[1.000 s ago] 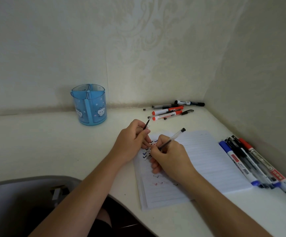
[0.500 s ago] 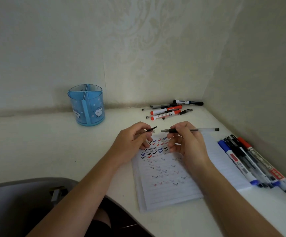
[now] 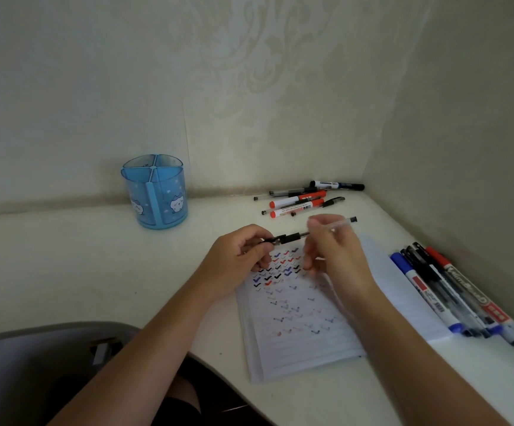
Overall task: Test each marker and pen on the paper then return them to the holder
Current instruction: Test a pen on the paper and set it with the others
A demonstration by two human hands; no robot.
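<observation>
CAPPING | your left hand [image 3: 237, 259] is pinching the black cap [image 3: 281, 239], right hand [image 3: 332, 253] gripping the clear pen [image 3: 343, 223] over the paper [image 3: 311, 345] | RISK: you may be seating it crooked, nib smearing ink | blue holder [image 3: 157, 195] standing apart, left

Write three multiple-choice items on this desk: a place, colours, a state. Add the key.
1. Where does the blue holder stand relative to the paper?
A. right of it
B. left of it, by the back wall
C. on it

2. Which colours are the ticks on the paper?
A. green only
B. yellow and green
C. black, blue and red

3. How is the clear pen?
A. held in the air by both hands
B. standing in the holder
C. lying on the paper

Key: 1 B, it stands at the back wall, left of the sheet; 2 C, all three show; 3 A, the left hand pinches its black end, the right hand its barrel.
</observation>
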